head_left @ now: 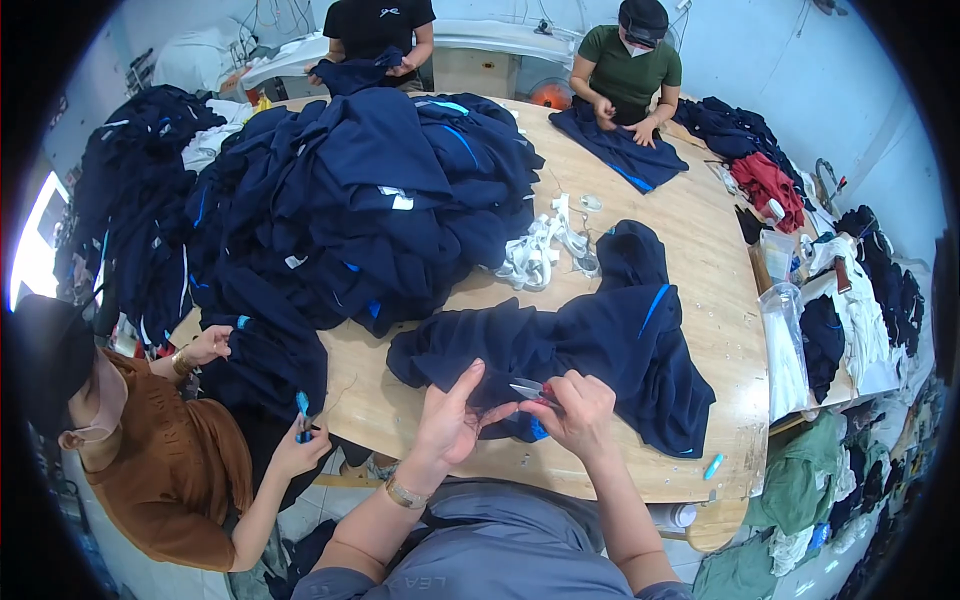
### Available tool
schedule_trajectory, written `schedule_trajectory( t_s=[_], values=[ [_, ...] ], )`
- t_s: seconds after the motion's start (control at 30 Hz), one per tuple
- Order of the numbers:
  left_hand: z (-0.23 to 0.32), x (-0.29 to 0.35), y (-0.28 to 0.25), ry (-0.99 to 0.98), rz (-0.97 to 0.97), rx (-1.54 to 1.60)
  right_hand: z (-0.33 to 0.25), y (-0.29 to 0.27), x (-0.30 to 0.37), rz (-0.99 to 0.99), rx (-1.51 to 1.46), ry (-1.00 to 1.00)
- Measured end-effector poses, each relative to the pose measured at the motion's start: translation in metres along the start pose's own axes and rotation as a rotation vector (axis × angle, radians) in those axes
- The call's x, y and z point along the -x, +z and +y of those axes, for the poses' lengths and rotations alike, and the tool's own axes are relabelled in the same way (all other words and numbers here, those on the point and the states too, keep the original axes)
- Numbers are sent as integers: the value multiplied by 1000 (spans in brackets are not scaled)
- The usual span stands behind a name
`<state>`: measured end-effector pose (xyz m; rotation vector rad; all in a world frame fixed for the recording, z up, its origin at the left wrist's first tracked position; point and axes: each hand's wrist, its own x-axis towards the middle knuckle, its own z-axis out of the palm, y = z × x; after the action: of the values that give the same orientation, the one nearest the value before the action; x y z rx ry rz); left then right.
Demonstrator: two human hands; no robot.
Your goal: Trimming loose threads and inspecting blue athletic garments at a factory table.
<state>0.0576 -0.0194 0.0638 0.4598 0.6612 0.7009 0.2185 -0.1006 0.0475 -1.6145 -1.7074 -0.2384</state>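
A navy garment (560, 345) with a bright blue stripe lies spread on the table in front of me. My left hand (452, 415) is at its near edge, palm partly turned up. Its thumb is raised away from the fingers, and fine dark threads cross the fingers. Whether the fingers touch the cloth is hard to see. My right hand (575, 410) is closed around small thread snips (526, 388), whose metal blades point left over the cloth. The fingertips of both hands are close together, just below the blades.
A big heap of navy garments (350, 180) fills the left of the table (720, 420). White tape (535, 250) lies beyond my garment, a blue-green snips cap or pen (713, 466) at right. One person (170, 450) sits left with blue snips; two others handle garments across the table.
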Motion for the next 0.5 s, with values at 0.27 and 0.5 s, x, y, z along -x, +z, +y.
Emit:
schedule_trajectory(
  t_s=[0.27,0.5],
  values=[
    [-5,5,3,43,-44,-62,1,-2,-12,8,109,-131],
    [-8,7,6,103,-83,-25,3,-1,-9,36,117,-161]
  ],
)
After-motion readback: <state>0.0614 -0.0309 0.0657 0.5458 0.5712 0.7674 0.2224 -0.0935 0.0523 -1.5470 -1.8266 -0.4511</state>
